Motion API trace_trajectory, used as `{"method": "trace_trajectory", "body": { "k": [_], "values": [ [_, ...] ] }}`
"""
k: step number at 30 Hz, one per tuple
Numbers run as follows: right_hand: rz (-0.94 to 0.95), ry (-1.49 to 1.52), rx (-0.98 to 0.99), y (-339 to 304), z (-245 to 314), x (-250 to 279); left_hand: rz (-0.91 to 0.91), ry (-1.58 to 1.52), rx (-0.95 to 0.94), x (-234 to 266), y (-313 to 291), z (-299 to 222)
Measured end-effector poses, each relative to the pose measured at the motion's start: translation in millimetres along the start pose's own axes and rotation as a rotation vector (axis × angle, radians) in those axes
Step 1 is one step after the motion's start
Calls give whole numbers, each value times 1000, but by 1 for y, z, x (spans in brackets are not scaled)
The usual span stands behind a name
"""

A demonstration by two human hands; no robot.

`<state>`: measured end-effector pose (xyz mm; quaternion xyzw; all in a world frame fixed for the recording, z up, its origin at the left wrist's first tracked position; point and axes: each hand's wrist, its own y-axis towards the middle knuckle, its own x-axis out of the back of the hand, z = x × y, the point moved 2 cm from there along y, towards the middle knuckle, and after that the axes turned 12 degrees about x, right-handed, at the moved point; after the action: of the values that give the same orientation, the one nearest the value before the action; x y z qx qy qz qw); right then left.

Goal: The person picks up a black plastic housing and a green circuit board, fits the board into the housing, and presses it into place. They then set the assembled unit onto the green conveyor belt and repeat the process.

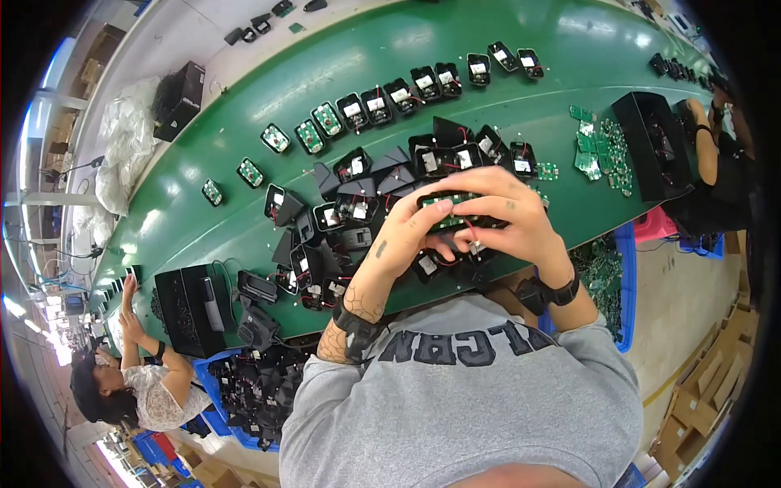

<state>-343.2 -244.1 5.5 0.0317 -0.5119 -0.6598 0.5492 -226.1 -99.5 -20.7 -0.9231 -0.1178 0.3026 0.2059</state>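
My left hand [411, 231] and my right hand [517, 224] meet over the near edge of the green table. Between them they grip a small black plastic housing with a green circuit board [457, 198] at its face. My left thumb presses on the board, while the fingers of my right hand arch over its far side. A thin red wire [469, 229] shows by my right fingers. Much of the housing is hidden behind both hands. Around and beneath them lie open black housings [352, 165] with white parts and red wires inside.
A row of housings [400, 96] curves across the green table [236, 114]. Loose circuit boards [602, 146] and a black box [639, 138] lie at right. Another black box [179, 313] stands at left, near a co-worker [154, 382]. Blue bins [624, 285] sit below the table edge.
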Motion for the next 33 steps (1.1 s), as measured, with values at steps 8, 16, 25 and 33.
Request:
{"method": "trace_trajectory", "body": {
  "k": [8,16,25,33],
  "values": [
    [-623,321,-336,-33,-1,-22,-64,58,-107,-21,-5,14],
    [-381,-179,-130,-11,19,-23,-191,-62,-214,-24,-11,11],
    [-373,-40,-207,-12,15,-23,-156,55,-244,-26,-14,14],
    [-240,-18,-185,-3,22,-14,-231,53,-329,-24,-21,11]
  ]
}}
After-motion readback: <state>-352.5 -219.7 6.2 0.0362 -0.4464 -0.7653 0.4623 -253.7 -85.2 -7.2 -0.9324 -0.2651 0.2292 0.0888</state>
